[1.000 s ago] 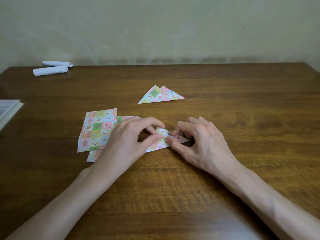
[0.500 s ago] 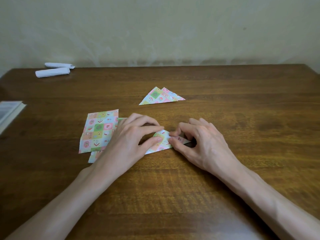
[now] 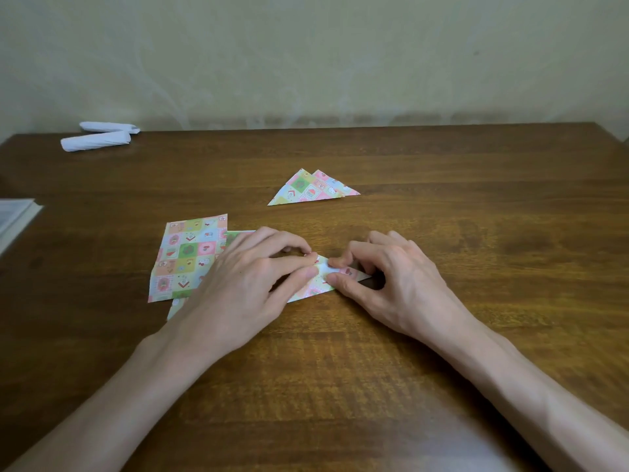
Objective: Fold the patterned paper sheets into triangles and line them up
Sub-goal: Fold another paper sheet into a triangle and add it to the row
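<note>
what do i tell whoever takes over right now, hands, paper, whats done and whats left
Hands: the left hand pinches the half-folded sheet near its middle; the right hand pinches that sheet's right tip with thumb and forefinger.
Paper: one flat sheet lies unfolded on the table, just left of the left hand.
Done: two finished triangles lie overlapping farther back, mid-table.
Left: finish this fold, fold the flat sheet, then line the triangles up; they overlap and do not form a row yet.
Aside: white paper rolls sit at the far-left corner.
</note>
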Motion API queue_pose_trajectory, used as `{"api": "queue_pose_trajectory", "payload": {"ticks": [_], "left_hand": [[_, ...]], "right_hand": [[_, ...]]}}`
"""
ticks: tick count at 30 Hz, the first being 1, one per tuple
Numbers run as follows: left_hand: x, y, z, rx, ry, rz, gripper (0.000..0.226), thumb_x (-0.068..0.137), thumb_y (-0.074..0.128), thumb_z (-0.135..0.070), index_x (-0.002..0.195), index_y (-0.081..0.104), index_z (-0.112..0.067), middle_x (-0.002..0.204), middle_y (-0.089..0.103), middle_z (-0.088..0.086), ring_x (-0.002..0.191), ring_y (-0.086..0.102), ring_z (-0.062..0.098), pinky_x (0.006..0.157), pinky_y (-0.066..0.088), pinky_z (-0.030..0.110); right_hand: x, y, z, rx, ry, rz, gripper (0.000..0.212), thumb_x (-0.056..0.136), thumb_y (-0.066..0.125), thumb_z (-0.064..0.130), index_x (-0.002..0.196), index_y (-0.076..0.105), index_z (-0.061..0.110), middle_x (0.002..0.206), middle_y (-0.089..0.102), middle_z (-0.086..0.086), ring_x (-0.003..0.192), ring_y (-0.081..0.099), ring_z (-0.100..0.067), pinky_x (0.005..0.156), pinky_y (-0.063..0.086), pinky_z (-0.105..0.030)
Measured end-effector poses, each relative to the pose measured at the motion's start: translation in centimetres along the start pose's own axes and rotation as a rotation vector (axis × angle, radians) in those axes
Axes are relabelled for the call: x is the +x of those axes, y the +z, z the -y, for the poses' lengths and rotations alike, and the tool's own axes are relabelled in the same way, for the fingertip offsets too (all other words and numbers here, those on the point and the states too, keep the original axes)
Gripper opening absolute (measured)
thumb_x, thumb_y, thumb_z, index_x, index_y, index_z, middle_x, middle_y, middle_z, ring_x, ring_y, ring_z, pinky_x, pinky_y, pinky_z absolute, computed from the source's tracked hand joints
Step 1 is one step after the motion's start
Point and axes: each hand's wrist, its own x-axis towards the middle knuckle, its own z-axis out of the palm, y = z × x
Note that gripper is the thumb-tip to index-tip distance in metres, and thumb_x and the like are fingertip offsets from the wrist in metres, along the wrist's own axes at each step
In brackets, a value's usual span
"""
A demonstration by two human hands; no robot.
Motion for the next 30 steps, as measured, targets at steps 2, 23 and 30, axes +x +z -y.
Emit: {"api": "queue_pose_trajectory", "payload": {"ticks": [2,23,30], "left_hand": [[0.1,0.2,0.1,0.000,0.000,-0.032,0.030,0.105,0.055,-0.042,0.128,0.071,-0.034,0.124,0.058,-0.023,0.120,0.051,0.004,0.100,0.045,0.034],[0.7,-1.1,1.6,-0.163,-0.015,0.147,0.021,0.089,0.069,-0.050,0.110,0.072,-0.051,0.117,0.059,-0.032,0.126,0.043,-0.001,0.100,0.032,0.032],[0.7,-2.3,2.1,-0.210,-0.024,0.285,0.032,0.088,0.075,-0.045,0.118,0.069,-0.055,0.129,0.055,-0.036,0.136,0.035,-0.004,0.110,0.027,0.032]], "right_hand": [[0.0,0.0,0.0,0.003,0.002,0.001,0.020,0.089,0.056,0.066,0.085,0.048,0.048,0.077,0.043,0.014,0.079,0.040,-0.008,0.074,0.035,-0.033],[-0.1,0.7,0.8,-0.086,0.087,-0.057,0.045,0.080,0.044,0.078,0.092,0.062,0.039,0.080,0.039,0.016,0.080,0.042,-0.010,0.073,0.037,-0.035],[-0.2,0.5,1.0,-0.068,0.105,-0.042,0.038,0.082,0.052,0.074,0.092,0.063,0.039,0.082,0.042,0.014,0.083,0.043,-0.010,0.077,0.040,-0.036]]}}
